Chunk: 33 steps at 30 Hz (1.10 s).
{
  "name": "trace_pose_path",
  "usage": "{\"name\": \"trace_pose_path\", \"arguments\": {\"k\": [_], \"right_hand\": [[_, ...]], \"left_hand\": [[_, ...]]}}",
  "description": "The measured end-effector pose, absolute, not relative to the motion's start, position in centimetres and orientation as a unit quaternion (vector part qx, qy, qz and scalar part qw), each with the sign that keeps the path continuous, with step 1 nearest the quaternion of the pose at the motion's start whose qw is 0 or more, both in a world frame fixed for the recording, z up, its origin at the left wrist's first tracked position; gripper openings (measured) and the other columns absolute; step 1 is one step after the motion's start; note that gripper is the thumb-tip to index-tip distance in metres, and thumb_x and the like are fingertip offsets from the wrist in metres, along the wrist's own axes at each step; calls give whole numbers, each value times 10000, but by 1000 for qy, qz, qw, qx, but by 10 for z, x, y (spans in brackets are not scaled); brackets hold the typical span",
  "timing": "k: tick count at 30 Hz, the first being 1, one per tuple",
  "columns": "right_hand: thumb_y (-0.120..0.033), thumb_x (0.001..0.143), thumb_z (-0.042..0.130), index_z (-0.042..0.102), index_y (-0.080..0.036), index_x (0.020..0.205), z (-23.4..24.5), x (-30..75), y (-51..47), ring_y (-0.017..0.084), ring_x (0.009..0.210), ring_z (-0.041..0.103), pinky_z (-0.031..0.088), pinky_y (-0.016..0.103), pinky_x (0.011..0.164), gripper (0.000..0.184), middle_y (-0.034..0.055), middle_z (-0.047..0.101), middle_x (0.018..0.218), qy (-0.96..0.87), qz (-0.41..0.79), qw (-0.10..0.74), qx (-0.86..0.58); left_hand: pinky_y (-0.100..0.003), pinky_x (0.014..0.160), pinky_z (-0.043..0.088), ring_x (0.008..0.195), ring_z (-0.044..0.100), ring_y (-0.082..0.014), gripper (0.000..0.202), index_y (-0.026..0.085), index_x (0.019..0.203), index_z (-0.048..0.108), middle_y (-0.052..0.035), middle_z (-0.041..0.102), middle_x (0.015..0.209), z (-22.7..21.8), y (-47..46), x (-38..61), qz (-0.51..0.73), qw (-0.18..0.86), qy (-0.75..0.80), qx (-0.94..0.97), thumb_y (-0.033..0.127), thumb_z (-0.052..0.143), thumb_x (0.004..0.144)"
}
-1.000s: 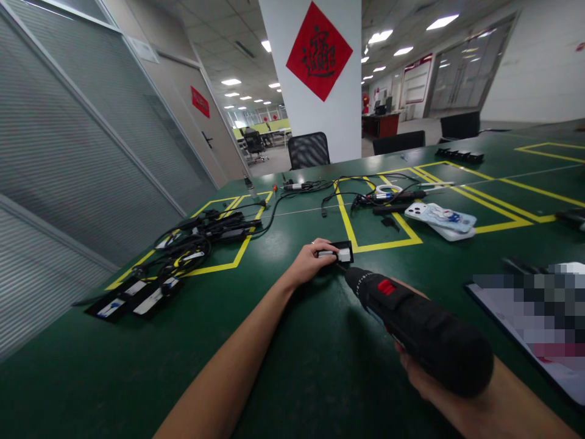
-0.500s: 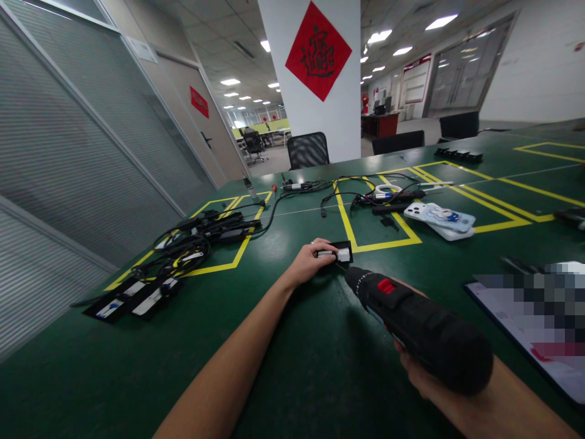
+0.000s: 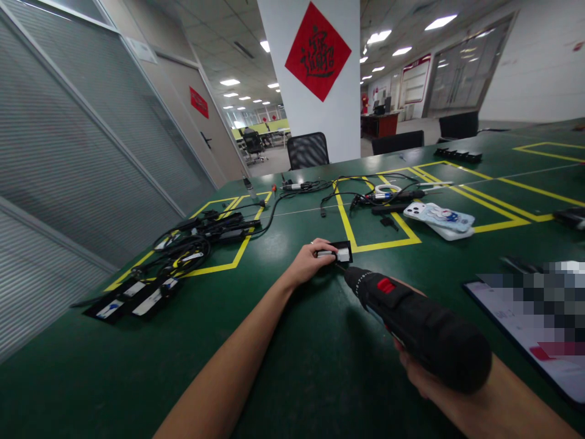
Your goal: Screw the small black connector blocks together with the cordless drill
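My right hand is wrapped round the grip of a black cordless drill with a red switch on top. The drill points forward and left, its thin bit reaching the near edge of a small black holder with a white label. Whether the bit touches or enters the holder I cannot tell. My left hand grips that holder from its left side, thumb and fingers pressed on it against the green table. The fingers hide the holder's left part.
Left lie a heap of black cables and black labelled pieces. Beyond my hands are a pen-shaped tool, a white tape ring and phones in cases. A clipboard lies on the right.
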State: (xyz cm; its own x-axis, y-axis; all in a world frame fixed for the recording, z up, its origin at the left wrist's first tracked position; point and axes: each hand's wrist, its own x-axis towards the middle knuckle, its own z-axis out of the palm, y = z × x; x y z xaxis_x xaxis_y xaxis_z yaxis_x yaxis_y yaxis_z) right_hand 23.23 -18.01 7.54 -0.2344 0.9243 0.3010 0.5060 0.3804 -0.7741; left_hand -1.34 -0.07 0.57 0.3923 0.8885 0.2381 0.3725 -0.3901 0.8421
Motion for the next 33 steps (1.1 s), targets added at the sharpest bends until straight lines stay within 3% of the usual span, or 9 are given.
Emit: {"name": "trace_pose_path", "arguments": {"k": [7,16,33], "right_hand": [[-3,654,533,352,-346,1353,70,232,-180,282,1182,516,417,507,1006,800,0,549,1312,-723,278,389,-498],[-4,618,555,459,-308,1297,75,231,-179,309,1169,525,443,475,992,750,4,589,1267,-718,267,397,-506],[30,590,499,372,-376,1344,79,233,-180,318,1216,477,398,534,1016,866,-46,513,1342,-733,306,380,-473]], "left_hand": [[-329,947,386,1058,518,-202,251,179,957,682,-78,551,1115,9,-4,-13,356,361,421,752,307,629,748],[-335,947,387,1050,521,-202,250,176,955,682,-78,552,1108,9,-3,-12,356,357,423,752,304,627,748],[-343,960,376,1068,507,-205,253,178,954,682,-78,545,1105,9,-3,-12,357,356,422,754,320,625,753]]}}
